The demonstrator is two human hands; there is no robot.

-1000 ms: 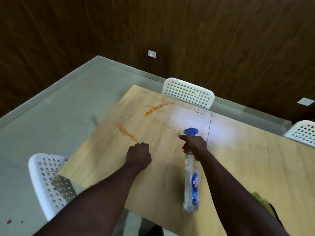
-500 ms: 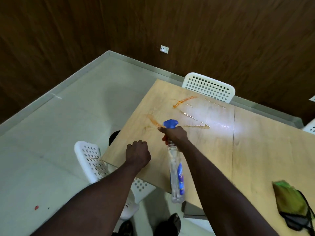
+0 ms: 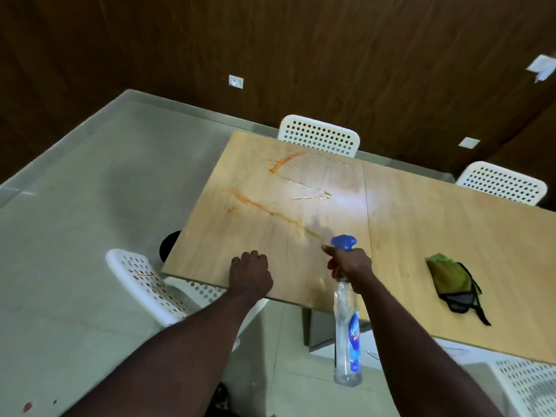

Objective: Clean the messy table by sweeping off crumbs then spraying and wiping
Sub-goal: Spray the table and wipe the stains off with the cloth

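My right hand [image 3: 350,267] grips the neck of a clear spray bottle [image 3: 346,335] with a blue nozzle, tilted so its base points back toward me over the table's near edge. The nozzle faces the orange-red smears [image 3: 264,207] and wet streaks [image 3: 311,195] on the light wooden table [image 3: 436,236]. My left hand [image 3: 249,273] is curled into a fist, holding nothing, resting at the table's near edge left of the bottle. A green and dark cloth [image 3: 451,284] lies on the table to the right of the bottle.
White perforated chairs stand around the table: one at the near left [image 3: 144,284], two at the far side [image 3: 319,135] [image 3: 501,182], one at the near right [image 3: 523,383]. A dark round object [image 3: 168,248] sits on the grey floor by the table's left corner. Dark wood walls enclose the room.
The view has shifted, and the cloth has come further into sight. My right hand with the bottle has moved right along the table; my left fist stays at the near edge.
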